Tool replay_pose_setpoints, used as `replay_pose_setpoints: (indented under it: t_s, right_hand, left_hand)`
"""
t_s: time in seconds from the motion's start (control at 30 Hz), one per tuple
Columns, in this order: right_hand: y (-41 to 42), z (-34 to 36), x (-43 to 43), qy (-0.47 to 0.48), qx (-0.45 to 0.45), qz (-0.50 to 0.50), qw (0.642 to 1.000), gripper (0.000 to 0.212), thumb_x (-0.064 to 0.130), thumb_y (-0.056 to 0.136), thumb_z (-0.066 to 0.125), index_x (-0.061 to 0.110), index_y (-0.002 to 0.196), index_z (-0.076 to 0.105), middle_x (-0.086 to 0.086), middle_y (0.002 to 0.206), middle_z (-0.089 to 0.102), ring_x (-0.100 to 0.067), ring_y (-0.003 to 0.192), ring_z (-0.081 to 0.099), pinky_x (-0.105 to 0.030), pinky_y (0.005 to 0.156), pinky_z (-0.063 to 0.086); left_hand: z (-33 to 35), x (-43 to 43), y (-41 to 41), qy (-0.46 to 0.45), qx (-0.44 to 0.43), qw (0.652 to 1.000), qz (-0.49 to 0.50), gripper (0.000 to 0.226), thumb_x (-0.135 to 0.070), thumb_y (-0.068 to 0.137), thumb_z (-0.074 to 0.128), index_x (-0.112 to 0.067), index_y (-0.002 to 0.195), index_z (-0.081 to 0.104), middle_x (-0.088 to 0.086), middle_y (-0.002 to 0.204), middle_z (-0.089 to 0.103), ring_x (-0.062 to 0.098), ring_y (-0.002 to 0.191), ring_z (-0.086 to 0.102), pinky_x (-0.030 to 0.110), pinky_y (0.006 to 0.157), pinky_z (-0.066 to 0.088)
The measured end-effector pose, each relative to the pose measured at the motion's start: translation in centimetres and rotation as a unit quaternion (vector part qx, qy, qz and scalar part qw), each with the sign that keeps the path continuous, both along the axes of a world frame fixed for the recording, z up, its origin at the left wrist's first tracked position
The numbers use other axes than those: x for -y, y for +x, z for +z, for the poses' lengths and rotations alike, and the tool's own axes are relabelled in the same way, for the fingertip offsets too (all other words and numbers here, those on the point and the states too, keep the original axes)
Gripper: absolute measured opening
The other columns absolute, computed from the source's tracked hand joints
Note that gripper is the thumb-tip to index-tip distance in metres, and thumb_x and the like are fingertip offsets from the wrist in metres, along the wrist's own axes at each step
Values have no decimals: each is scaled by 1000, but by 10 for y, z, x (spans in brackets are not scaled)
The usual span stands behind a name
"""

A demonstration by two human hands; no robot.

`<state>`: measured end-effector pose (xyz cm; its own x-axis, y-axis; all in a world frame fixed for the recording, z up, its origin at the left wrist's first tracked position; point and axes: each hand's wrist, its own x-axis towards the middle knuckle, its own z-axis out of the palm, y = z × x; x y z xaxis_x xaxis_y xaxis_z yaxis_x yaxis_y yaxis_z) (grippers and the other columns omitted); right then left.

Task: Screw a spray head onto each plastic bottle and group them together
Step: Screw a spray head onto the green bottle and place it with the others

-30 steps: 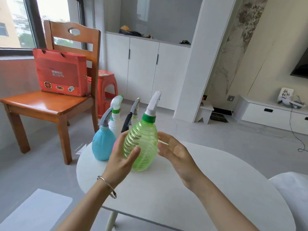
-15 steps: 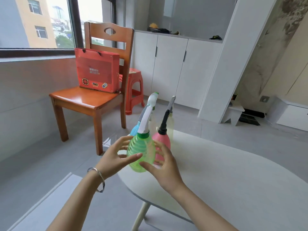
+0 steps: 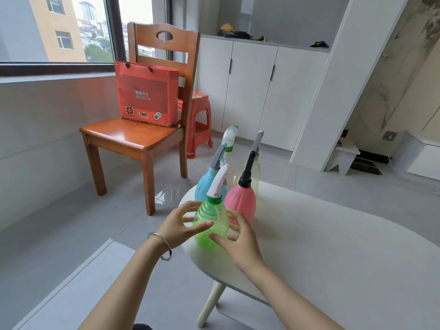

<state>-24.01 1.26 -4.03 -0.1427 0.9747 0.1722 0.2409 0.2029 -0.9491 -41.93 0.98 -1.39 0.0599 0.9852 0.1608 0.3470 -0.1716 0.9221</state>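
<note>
1. Left hand [image 3: 177, 228] and right hand [image 3: 240, 236] clasp the green bottle [image 3: 210, 225] between them; spray head appears fitted.
2. Step, as judged: grouping. Next move: seat it on the bench [image 3: 333, 246] against the pink bottle [image 3: 240, 201] just beyond the right hand.

Front and centre, the green bottle [image 3: 210, 225] was see-through lime, ringed with ribs, under a white spray head [image 3: 217, 182] with a green collar. Behind it, the pink bottle [image 3: 240, 203] wore a black spray head [image 3: 247, 170], and the blue bottle [image 3: 204, 184] a grey spray head [image 3: 217, 156]. All that colour sat on a white table [image 3: 333, 258]. The wooden chair [image 3: 133, 136] glowed orange-brown, and the red box [image 3: 146, 94] showed small pixel-style emblems in white, blue and yellow. The bracelet [image 3: 162, 244] was silver.
</note>
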Motion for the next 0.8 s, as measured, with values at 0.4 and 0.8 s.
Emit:
replay_pose_setpoints:
  t_s: [0.4, 0.8]
  right_hand:
    - [3, -5, -7, -4, 10, -8, 1000, 67, 33, 63, 85, 35, 120, 50, 8, 123, 61, -7, 113, 58, -29, 94, 51]
    - [4, -7, -8, 1, 11, -5, 1000, 69, 35, 63, 85, 30, 123, 50, 7, 123, 61, -9, 112, 58, -29, 92, 52]
  left_hand:
    - [-7, -6, 3, -29, -5, 999, 19, 74, -56, 58, 71, -26, 122, 52, -4, 124, 57, 14, 112, 57, 15, 85, 46]
    - [-11, -8, 5, -39, -10, 999, 22, 63, -41, 71, 74, -25, 127, 49, -2, 128, 55, 15, 112, 54, 9, 76, 44]
